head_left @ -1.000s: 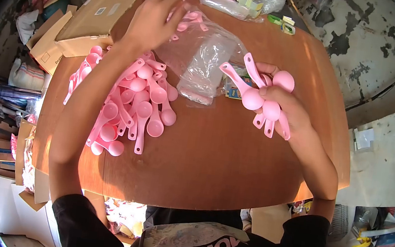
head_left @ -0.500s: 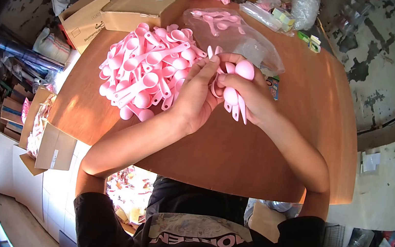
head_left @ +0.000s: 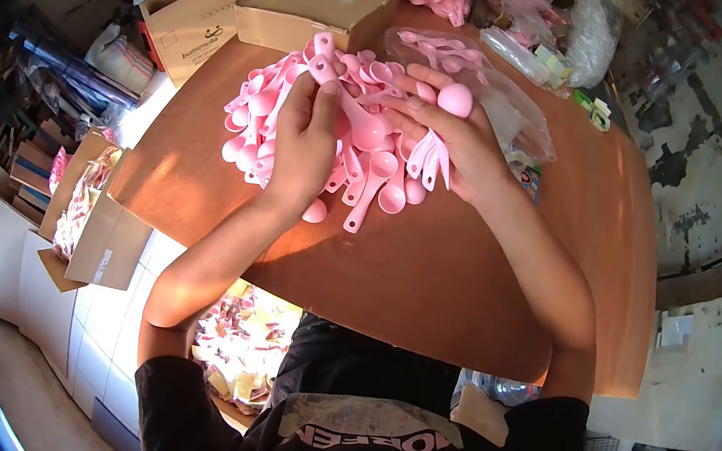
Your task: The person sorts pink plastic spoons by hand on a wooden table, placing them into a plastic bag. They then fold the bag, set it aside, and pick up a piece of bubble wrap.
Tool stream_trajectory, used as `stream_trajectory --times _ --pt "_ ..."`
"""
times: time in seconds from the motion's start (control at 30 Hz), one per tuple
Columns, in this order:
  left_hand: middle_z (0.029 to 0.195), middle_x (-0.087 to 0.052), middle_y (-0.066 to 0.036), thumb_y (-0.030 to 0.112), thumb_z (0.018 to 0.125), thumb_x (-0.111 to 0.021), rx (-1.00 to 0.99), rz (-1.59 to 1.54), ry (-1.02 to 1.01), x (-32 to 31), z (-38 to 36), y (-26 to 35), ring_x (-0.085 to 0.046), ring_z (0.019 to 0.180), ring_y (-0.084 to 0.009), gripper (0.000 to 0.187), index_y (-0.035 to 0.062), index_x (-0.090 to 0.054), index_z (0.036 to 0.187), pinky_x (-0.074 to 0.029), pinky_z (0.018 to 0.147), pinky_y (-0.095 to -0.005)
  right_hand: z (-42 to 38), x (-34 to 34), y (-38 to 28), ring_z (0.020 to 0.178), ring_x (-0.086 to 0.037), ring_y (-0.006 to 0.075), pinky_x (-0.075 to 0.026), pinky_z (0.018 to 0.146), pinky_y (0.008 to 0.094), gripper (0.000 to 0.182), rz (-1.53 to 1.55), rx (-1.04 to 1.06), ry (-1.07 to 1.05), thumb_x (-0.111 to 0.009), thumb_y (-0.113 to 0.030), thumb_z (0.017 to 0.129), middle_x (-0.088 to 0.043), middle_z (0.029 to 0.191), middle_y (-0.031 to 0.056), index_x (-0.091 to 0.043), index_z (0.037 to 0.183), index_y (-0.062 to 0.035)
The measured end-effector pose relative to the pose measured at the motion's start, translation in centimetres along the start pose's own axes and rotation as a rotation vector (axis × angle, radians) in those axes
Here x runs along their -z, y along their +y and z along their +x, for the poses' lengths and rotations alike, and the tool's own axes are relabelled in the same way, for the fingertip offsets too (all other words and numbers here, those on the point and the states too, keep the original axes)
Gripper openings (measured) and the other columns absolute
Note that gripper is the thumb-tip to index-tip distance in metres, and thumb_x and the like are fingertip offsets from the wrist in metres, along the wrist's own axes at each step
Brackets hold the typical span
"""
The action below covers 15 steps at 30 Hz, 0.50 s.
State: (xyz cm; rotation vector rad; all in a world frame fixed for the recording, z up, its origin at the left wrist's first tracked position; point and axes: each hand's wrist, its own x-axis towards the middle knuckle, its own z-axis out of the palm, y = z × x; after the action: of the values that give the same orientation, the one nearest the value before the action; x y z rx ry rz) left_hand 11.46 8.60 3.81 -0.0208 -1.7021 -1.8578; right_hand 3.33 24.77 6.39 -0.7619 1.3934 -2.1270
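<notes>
— Left grip [head_left: 307,133]: one, pinching at least one pink scoop [head_left: 366,129] by its handle, over the scoop pile [head_left: 261,103]. Right grip [head_left: 470,142]: one, curled around a scoop bundle [head_left: 430,158].
— Handling advice?
— Handles aligned, bundle lightly cupped, I'd judge.
— Surface, room?
— Bench [head_left: 372,285]: brown, bearing the pile. Closed carton [head_left: 315,11]: behind. Wall [head_left: 717,152]: paint peeling.
</notes>
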Motion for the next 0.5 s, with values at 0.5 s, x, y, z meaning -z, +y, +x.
stream_trajectory --times 0.5 --pt "0.084 -0.069 -0.021 0.016 0.088 -0.061 -0.358 0.976 -0.190 4.9 8.3 -2.9 -0.068 0.077 -0.0372 0.030 0.0036 -0.061 0.116 -0.052 0.070 -0.0438 12.5 1.1 4.3 0.128 -0.047 0.0281 -0.041 0.103 0.0332 0.078 -0.987 0.019 0.152 -0.074 0.000 0.071 -0.046 0.139 0.0210 -0.039 0.141 -0.0014"
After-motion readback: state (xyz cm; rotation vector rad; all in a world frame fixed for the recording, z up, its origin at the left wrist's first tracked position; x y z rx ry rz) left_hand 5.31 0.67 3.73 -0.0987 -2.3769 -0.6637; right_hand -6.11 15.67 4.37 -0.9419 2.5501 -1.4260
